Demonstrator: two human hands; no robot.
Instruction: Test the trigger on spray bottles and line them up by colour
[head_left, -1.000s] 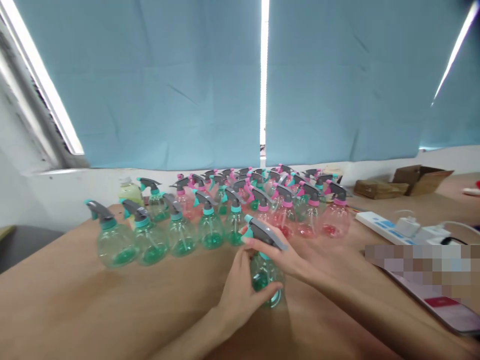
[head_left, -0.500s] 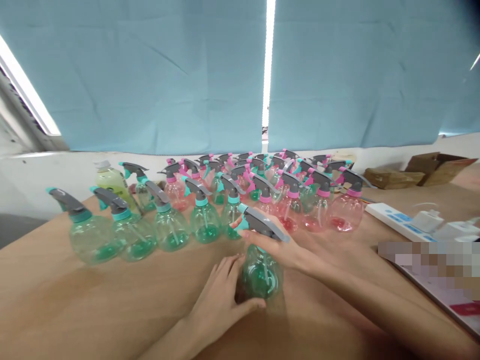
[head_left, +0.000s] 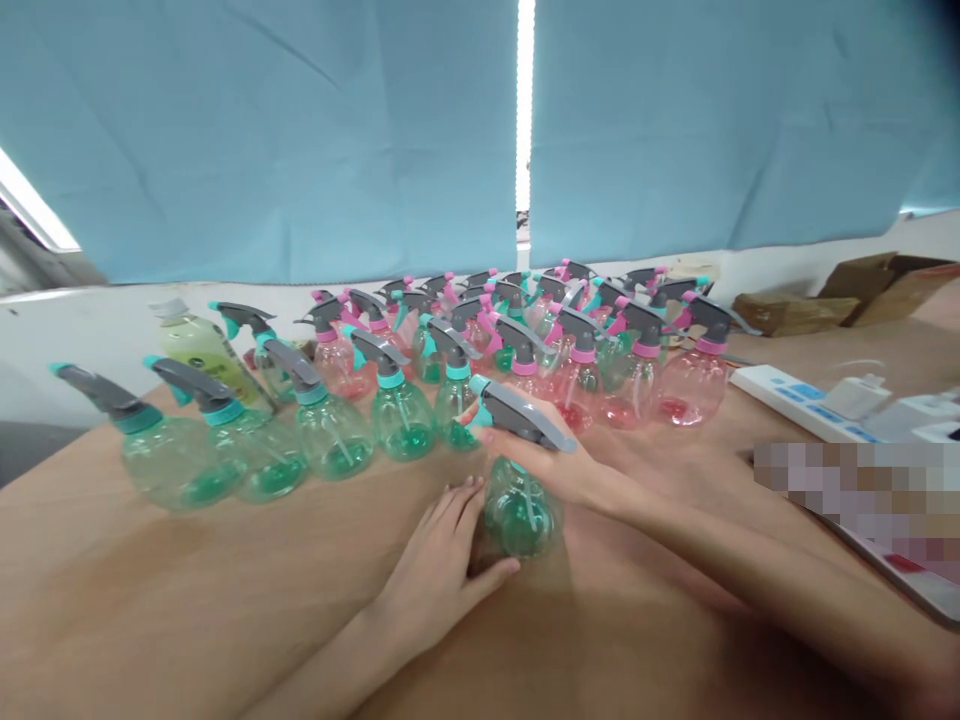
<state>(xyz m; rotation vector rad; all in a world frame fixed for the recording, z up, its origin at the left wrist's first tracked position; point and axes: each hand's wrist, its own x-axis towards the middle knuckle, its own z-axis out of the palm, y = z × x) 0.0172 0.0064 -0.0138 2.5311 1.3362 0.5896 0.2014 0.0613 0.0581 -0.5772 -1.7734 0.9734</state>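
As the right hand grips a spray bottle at its neck, the left hand cups its side.

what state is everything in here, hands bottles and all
held spray bottle, green-tinted, neck hidden by the right hand
left hand, cupped against the bottle's side
right hand, closed over the grey sprayer head
green spray bottles, upright, sprayer heads on
pink spray bottles, upright, sprayer heads on
power strip, adapter plugged in
blue curtain, drawn, narrow gap at the middle
cardboard box, flaps open
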